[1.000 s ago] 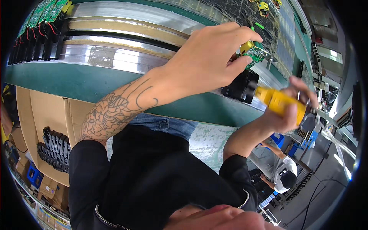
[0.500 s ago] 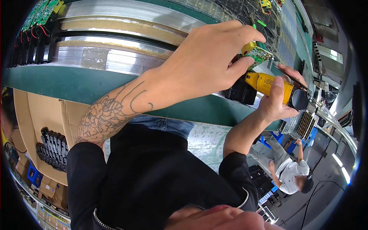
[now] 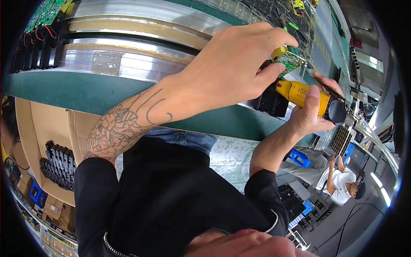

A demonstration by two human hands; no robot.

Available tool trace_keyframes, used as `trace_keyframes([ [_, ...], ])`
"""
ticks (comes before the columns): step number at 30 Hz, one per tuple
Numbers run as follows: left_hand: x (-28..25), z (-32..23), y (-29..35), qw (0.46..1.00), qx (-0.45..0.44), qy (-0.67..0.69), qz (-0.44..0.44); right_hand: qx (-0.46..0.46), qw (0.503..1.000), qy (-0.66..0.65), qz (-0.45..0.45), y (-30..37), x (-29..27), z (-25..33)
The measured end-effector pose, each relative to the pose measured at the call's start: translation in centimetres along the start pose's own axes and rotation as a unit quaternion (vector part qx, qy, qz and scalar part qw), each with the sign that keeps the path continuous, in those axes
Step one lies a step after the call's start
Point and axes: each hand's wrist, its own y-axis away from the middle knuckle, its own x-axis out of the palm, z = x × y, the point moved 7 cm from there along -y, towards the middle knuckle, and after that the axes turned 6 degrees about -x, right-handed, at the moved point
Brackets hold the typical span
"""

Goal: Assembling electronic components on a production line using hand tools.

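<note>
My left hand (image 3: 239, 64) is closed, thumb and fingers pinching a small green circuit board (image 3: 291, 64) with a yellow block-shaped component (image 3: 279, 53) at its edge. In my right hand (image 3: 311, 107) lies a yellow-bodied hand tool (image 3: 299, 93) with a round black end; its exact kind I cannot tell. My right thumb presses along its body, and the fingers curl behind it, partly hidden. The tool's narrower yellow end is just below the board; whether they touch is unclear. Under both hands a black plastic housing (image 3: 271, 103) sits at the bench edge.
Metal rails (image 3: 141, 62) run along the green bench (image 3: 55, 92). More circuit boards (image 3: 43, 19) with red wires stand by black housings (image 3: 36, 51) at far left. A cardboard box (image 3: 47, 115) holds black parts (image 3: 60, 167). Green-handled pliers (image 3: 295, 28) lie beyond my left hand. Another person (image 3: 338, 184) is at right.
My hands, the board and the yellow tool have barely shifted, drifting slightly right. The other person in the background has moved right and brought their hands up closer to the bench.
</note>
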Motion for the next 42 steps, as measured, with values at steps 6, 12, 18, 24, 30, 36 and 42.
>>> trace_keyframes([
  [6,-0.1,0.0,0.0,1.000,-0.003,-0.003,0.006,0.008,1.000,0.010,0.014,0.0,-0.4,-0.4],
  [12,0.0,0.0,0.0,1.000,-0.014,-0.002,0.014,-0.008,1.000,0.005,0.004,-0.1,-0.2,0.6],
  [18,0.1,0.3,0.1,1.000,-0.016,0.011,0.016,-0.082,0.994,-0.078,0.005,0.7,-3.3,1.3],
  [24,0.1,0.4,-0.2,0.998,-0.058,-0.001,0.019,-0.108,0.984,-0.121,0.073,4.0,-4.2,3.8],
  [30,0.6,-2.6,2.4,0.961,0.178,-0.189,-0.096,0.008,0.910,-0.388,0.145,6.1,-4.0,3.3],
  [36,0.0,-2.3,5.9,0.922,0.201,-0.327,0.057,-0.100,0.979,0.041,0.173,6.5,-4.6,0.9],
  [42,-10.0,-1.6,8.3,0.897,0.104,-0.429,0.003,-0.081,0.969,0.102,0.207,7.7,-3.9,0.3],
])
